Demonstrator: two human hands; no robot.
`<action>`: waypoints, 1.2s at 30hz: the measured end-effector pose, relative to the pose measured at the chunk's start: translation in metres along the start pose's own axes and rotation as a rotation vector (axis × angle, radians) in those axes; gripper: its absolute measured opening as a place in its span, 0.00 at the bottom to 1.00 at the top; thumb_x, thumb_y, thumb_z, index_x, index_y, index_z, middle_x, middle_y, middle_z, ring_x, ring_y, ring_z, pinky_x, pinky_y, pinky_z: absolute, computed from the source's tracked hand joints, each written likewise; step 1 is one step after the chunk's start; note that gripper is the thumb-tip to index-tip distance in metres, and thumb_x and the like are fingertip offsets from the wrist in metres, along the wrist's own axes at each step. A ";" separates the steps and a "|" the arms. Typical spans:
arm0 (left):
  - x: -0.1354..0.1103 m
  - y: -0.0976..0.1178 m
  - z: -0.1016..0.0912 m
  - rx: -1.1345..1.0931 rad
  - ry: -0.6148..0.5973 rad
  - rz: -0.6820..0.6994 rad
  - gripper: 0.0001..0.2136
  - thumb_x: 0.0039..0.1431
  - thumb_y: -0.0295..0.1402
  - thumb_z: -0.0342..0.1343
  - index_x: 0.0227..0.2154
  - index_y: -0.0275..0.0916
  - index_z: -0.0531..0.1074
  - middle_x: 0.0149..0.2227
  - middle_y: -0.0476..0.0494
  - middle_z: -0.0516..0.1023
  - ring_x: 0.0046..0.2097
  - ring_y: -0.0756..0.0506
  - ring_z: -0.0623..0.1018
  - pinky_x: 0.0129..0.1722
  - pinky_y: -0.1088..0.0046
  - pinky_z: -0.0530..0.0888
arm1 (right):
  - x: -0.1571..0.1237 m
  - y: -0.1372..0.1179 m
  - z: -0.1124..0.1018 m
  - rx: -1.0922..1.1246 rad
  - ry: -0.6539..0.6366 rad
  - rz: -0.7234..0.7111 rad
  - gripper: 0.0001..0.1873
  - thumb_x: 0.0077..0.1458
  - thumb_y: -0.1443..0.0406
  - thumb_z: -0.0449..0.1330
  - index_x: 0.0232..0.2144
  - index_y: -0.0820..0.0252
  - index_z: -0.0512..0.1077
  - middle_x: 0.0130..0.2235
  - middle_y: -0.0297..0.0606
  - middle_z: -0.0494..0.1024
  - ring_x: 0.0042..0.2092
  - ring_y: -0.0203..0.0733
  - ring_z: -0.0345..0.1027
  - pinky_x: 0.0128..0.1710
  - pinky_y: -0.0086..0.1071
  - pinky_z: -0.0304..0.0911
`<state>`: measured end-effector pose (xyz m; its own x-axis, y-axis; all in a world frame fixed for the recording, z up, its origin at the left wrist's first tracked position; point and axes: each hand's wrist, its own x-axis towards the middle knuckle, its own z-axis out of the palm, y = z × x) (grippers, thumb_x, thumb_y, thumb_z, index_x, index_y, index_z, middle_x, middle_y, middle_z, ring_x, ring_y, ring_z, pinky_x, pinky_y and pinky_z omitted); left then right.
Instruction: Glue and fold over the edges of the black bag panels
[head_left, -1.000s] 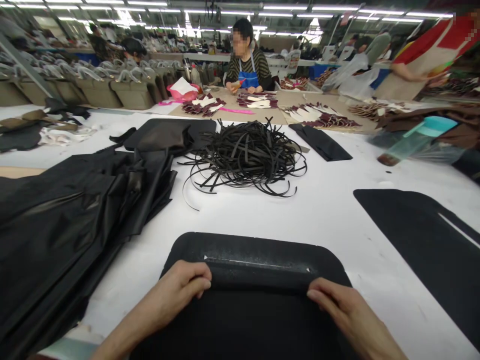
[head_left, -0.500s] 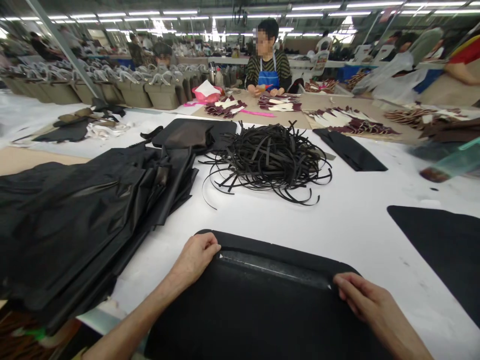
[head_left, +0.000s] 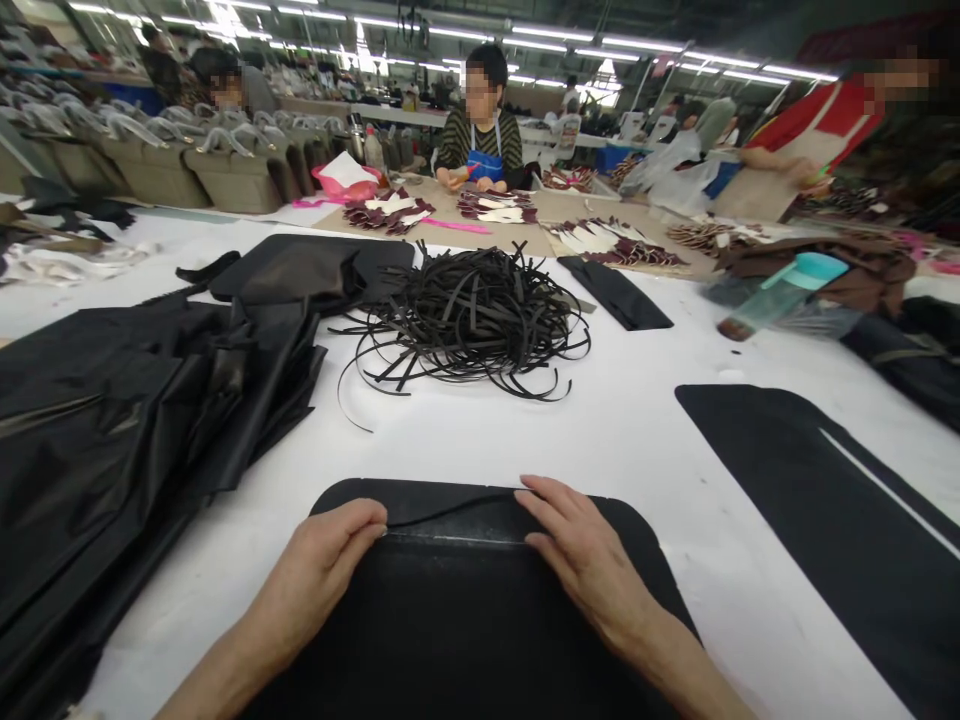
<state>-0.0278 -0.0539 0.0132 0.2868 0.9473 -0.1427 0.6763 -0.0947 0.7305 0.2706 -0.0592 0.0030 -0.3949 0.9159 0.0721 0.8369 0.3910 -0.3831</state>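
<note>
A black panel (head_left: 457, 630) with rounded corners lies in front of me on the white table (head_left: 420, 440). Along its upper part runs a pale-edged slot (head_left: 457, 539). My left hand (head_left: 330, 550) pinches the left end of a thin black strip (head_left: 450, 508) at the slot's left end. The strip bows slightly upward across the panel toward my right hand (head_left: 581, 540). That hand rests on the panel's upper right, fingers stretched and apart, the fingertips touching the strip's right part. Beyond the panel sits a tangled heap of black strips (head_left: 480, 310).
Black sheets (head_left: 172, 400) are heaped at the left. On the right are another black panel (head_left: 810, 500) with a white slot and a bottle with a teal cap (head_left: 780, 290). Across the table a co-worker in a blue apron (head_left: 484, 165) handles maroon pieces.
My right hand has left the panel's right side and moved left along the upper edge, its fingers now spread. The strip now bows over the slot. The view has turned to the right.
</note>
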 end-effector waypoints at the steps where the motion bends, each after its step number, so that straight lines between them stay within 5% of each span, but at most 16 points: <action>1: -0.002 0.001 0.000 -0.001 0.005 0.040 0.11 0.63 0.39 0.42 0.29 0.42 0.65 0.28 0.53 0.69 0.31 0.50 0.69 0.33 0.76 0.62 | 0.006 -0.005 0.001 -0.001 -0.010 -0.038 0.22 0.57 0.71 0.53 0.54 0.56 0.64 0.58 0.39 0.64 0.58 0.46 0.55 0.57 0.42 0.54; 4: -0.005 0.003 0.001 -0.012 0.014 0.126 0.12 0.64 0.39 0.41 0.30 0.43 0.66 0.28 0.53 0.69 0.32 0.51 0.70 0.33 0.77 0.63 | 0.021 -0.016 0.004 0.016 -0.031 -0.092 0.20 0.57 0.72 0.54 0.52 0.58 0.65 0.53 0.40 0.69 0.54 0.45 0.59 0.54 0.40 0.55; 7: -0.005 0.002 0.000 -0.028 0.057 0.125 0.11 0.63 0.39 0.43 0.30 0.43 0.67 0.28 0.53 0.69 0.31 0.51 0.70 0.32 0.78 0.63 | 0.024 -0.014 0.004 0.053 -0.062 -0.034 0.09 0.60 0.68 0.52 0.41 0.57 0.71 0.39 0.37 0.76 0.42 0.43 0.67 0.45 0.37 0.61; 15: 0.002 -0.003 -0.001 -0.180 0.149 -0.170 0.12 0.60 0.39 0.44 0.24 0.41 0.64 0.20 0.55 0.62 0.23 0.51 0.64 0.24 0.76 0.61 | -0.020 0.040 -0.016 0.323 -0.020 0.342 0.14 0.58 0.54 0.50 0.32 0.53 0.71 0.33 0.33 0.75 0.36 0.42 0.68 0.38 0.32 0.60; 24: 0.014 -0.003 0.012 -0.199 0.153 -0.351 0.09 0.52 0.38 0.48 0.22 0.40 0.66 0.18 0.54 0.67 0.18 0.51 0.66 0.19 0.76 0.60 | -0.046 0.072 -0.001 0.576 -0.069 0.770 0.21 0.47 0.46 0.54 0.26 0.57 0.70 0.23 0.32 0.67 0.23 0.36 0.58 0.23 0.30 0.53; 36: 0.023 -0.008 0.008 -0.064 0.099 -0.388 0.06 0.48 0.31 0.47 0.19 0.40 0.65 0.15 0.55 0.64 0.19 0.51 0.65 0.21 0.75 0.58 | -0.042 0.070 0.004 0.499 -0.089 0.769 0.20 0.48 0.47 0.53 0.24 0.55 0.70 0.20 0.33 0.66 0.23 0.40 0.59 0.22 0.31 0.54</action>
<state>-0.0212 -0.0340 -0.0006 -0.0504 0.9342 -0.3533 0.6772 0.2920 0.6754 0.3444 -0.0707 -0.0309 0.1572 0.8890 -0.4300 0.6290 -0.4258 -0.6504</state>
